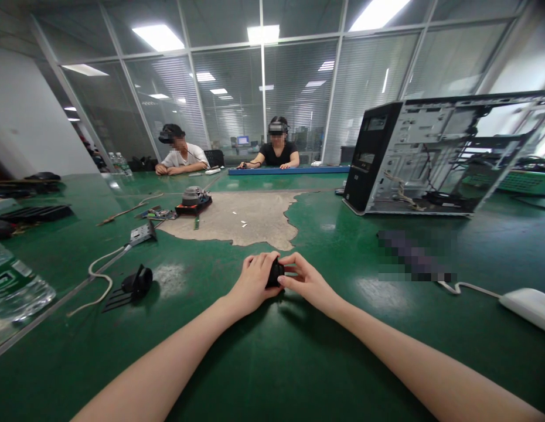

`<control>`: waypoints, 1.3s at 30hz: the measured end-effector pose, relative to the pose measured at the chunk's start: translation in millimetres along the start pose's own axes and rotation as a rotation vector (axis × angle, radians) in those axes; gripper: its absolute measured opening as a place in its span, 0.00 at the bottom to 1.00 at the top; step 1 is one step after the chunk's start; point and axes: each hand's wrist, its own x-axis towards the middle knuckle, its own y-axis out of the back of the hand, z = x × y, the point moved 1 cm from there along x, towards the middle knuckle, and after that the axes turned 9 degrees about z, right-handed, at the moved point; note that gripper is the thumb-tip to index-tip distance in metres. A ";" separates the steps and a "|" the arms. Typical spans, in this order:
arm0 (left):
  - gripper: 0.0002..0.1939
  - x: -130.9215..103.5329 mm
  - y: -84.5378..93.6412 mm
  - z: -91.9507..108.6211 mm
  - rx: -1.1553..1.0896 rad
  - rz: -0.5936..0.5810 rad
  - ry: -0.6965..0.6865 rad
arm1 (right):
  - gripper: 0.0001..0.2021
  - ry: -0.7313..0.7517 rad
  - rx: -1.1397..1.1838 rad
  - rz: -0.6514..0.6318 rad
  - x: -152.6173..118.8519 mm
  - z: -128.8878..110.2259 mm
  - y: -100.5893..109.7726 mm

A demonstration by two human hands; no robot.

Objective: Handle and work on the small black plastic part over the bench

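Note:
Just above the green tabletop, both of my hands meet around a small black rounded object, whose exact kind I cannot make out. My left hand wraps it from the left, fingers over its top and thumb beneath. On the right side, the thumb and fingertips of my right hand pinch it. Much of the object is hidden by the fingers. Left of my hands lies a black part with a round body and long flat prongs.
An open computer case stands at the right, near a white mouse. A water bottle is at the left, with a metal bracket and cord beyond. A bare patch marks the table. Two people sit across.

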 end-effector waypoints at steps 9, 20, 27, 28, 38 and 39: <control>0.28 0.2 1.2 1.7 0.005 0.000 0.000 | 0.14 -0.032 -0.050 0.021 3.7 2.5 -0.3; 0.29 -0.5 -0.4 -0.2 0.013 0.008 -0.003 | 0.12 -0.001 -0.034 0.055 2.5 0.9 -1.9; 0.30 -0.6 -0.3 -0.8 -0.004 0.008 -0.004 | 0.12 0.011 -0.047 0.005 1.9 3.6 -0.2; 0.30 -0.7 0.0 -0.8 -0.004 0.010 -0.003 | 0.11 0.015 -0.029 0.010 1.7 4.4 -0.1; 0.30 -0.8 -0.4 -1.0 -0.001 0.011 0.000 | 0.14 -0.021 -0.073 0.039 4.0 3.4 -0.4; 0.30 -0.8 -0.3 -1.0 0.001 0.010 0.001 | 0.14 -0.018 -0.072 0.024 3.3 2.2 -0.4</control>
